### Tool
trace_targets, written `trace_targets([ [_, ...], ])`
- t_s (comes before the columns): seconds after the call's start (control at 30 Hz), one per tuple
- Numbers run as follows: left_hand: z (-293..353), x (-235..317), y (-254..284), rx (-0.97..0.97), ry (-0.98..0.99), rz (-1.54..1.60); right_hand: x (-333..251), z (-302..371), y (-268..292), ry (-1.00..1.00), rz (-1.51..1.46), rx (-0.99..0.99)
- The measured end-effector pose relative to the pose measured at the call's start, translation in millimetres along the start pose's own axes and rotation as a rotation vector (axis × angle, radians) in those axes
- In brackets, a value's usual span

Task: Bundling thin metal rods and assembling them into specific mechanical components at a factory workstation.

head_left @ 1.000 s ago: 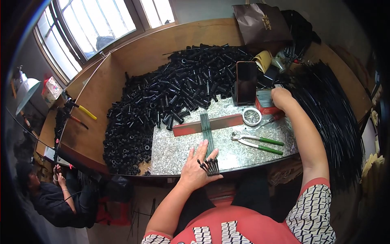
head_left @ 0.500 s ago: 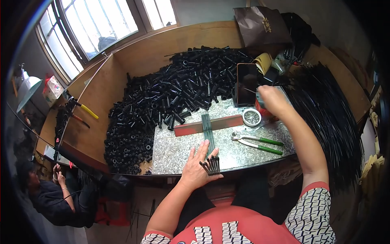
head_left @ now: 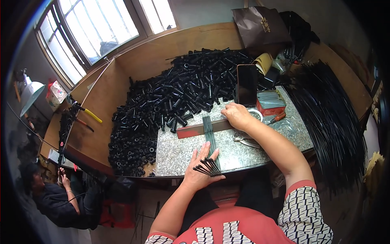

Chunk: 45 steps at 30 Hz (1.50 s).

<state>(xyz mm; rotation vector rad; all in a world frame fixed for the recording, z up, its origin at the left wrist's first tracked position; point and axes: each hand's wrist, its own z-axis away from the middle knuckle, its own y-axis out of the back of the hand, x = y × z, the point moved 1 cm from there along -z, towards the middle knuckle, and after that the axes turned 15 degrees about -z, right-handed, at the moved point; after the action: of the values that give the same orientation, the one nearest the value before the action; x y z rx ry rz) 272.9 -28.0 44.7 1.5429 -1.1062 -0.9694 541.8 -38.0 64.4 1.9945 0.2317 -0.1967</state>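
My left hand [head_left: 198, 171] lies on the table's near edge, fingers stretched out and apart, against a row of thin dark rods [head_left: 209, 132]. Their black knobbed ends [head_left: 207, 166] fan out across the hand. The rods run side by side over a reddish metal bar [head_left: 191, 131]. Above the right part of that bar is my right hand [head_left: 237, 116], fingertips closed together; whatever they pinch is too small to make out. Just behind it, a white round dish [head_left: 258, 113] is partly covered. My right forearm hides the handles of a pair of pincers [head_left: 245, 140].
Black tubular parts [head_left: 183, 83] are heaped at the back and left. A phone [head_left: 246, 85] stands upright near a red box of thin sticks [head_left: 271, 105] and an orange-handled tool [head_left: 278, 118]. Long black rods [head_left: 325, 118] lie right. Another person [head_left: 69, 199] sits far left.
My right hand has come from beside the phone and red box, leftward and nearer, to the bar. The left hand stays on the rods, whose knobbed ends now lean further left.
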Motion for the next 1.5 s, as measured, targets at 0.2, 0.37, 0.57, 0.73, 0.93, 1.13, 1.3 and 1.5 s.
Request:
trace_targets([
  [0.2,-1.9,-1.3,-0.6,-0.007,0.005,0.029,2.3,-1.6,-1.2,-0.016,-0.002,0.017],
  [0.37,-1.1,-0.5,-0.5,0.020,0.015,0.000,2.7,-1.8,-3.1,0.012,-0.018,0.022],
  [0.57,-1.5,0.2,-0.4,0.020,0.014,0.003,3.2,-0.5,-2.5,-0.004,-0.025,-0.001],
  [0.73,-1.3,-0.1,-0.9,0.021,0.017,-0.001,4.0,-1.2,-3.1,0.001,-0.020,0.005],
  [0.93,-2.4,-0.7,-1.3,0.007,0.000,0.020,5.5,-0.7,-3.7,0.012,-0.024,0.023],
  [1.13,-2.9,0.0,0.3,-0.001,0.002,0.018,5.0,-1.3,-3.0,-0.018,-0.005,-0.014],
  [1.3,-3.1,0.3,0.4,-0.003,0.001,0.019,4.6,-2.4,-2.9,-0.014,-0.032,-0.018],
  [1.5,-3.1,0.1,-1.0,0.015,0.001,0.023,1.9,-6.0,-3.1,-0.001,-0.023,-0.037],
])
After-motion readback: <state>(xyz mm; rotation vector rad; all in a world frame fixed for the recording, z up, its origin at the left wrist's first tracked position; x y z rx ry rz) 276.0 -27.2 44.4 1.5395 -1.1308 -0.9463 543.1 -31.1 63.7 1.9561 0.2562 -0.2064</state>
